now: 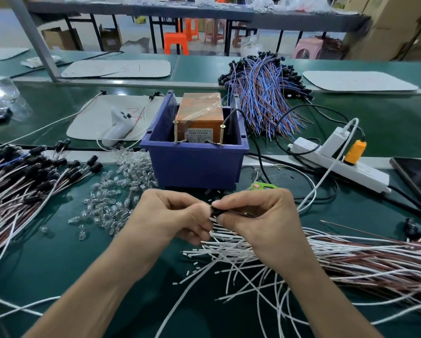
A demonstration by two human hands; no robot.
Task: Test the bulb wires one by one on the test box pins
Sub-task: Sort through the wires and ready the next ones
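At 6 o'clock on the desk (58, 264), loose white wires (302, 254) fan out toward 4 o'clock. Just beyond them, at centre, the right hand (258, 215) pinches a black holder (216, 209) between thumb and forefinger. The left hand (170, 215), fingers curled, pinches its other end.

Judgement: one wire is being readied and is not yet tested. Clear bulbs (121, 191) lie heaped at 10 o'clock.

Farther off at 12 o'clock stands the test box (194, 167). Its two pins (175, 132) are upright and bare, well apart from both hands. The next move calls for lifting the wire's stripped ends forward, one to each pin.
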